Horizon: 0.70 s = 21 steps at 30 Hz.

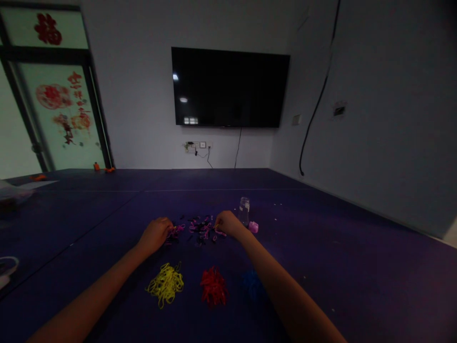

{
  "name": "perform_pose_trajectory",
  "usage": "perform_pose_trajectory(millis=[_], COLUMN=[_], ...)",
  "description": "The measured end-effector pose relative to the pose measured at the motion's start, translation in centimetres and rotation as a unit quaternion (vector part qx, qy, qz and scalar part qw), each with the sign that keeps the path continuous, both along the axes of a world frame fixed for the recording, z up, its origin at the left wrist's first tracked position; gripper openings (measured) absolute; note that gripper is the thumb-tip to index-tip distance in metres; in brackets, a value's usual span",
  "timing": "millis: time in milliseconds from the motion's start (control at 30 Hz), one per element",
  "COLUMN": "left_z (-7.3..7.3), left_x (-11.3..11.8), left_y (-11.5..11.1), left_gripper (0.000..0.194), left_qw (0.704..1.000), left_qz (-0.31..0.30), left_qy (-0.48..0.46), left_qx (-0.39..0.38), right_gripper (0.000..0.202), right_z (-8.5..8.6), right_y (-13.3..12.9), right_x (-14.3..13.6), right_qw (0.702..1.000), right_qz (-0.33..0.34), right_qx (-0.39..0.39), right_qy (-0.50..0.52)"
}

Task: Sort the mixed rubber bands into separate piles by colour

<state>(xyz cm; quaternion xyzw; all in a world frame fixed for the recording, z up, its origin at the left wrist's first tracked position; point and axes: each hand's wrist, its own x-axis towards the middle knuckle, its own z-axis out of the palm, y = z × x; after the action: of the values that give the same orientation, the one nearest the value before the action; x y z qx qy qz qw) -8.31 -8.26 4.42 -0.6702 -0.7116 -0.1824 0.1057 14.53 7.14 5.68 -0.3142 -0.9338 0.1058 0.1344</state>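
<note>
A scattered pile of pink and black rubber bands (203,229) lies between my two hands on the dark purple surface. At its left side, my left hand (157,233) has its fingers closed over some of the bands; what they pinch is too small to make out. My right hand (228,223) reaches the pile's right side with fingertips pinched, a thin yellowish rubber band (216,227) seeming to show at them. Nearer to me are a yellow rubber band heap (166,285), a red heap (213,287) and a blue heap (253,285), partly behind my right forearm.
A clear plastic bottle (244,212) stands just beyond my right hand, with a pink cap-like piece (253,227) beside it. Small white bits dot the surface (339,257) on the right. A whitish object (9,271) sits at the left edge. A wall-mounted television (230,88) hangs ahead.
</note>
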Motion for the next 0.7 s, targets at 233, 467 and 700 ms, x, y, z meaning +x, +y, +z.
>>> perform_pose_trajectory(millis=[233,467,700], left_z=[-1.1,-1.0,-0.9], left_x=[-0.3,-0.3,-0.2], left_y=[0.4,-0.1,-0.3], left_gripper=[0.021,0.020,0.020], left_qw=[0.998,0.995,0.993], left_qz=[-0.053,-0.093,-0.090], left_qy=[0.021,0.028,0.037], left_qx=[-0.019,0.036,0.066], right_gripper=[0.014,0.016,0.017], right_z=[0.6,0.4,0.6], right_y=[-0.2,-0.2,-0.4], right_x=[-0.1,-0.2,-0.2], right_qw=[1.000,0.999,0.999], right_qz=[0.011,0.012,0.026], right_qx=[0.017,0.015,0.013], right_qy=[0.022,0.032,0.037])
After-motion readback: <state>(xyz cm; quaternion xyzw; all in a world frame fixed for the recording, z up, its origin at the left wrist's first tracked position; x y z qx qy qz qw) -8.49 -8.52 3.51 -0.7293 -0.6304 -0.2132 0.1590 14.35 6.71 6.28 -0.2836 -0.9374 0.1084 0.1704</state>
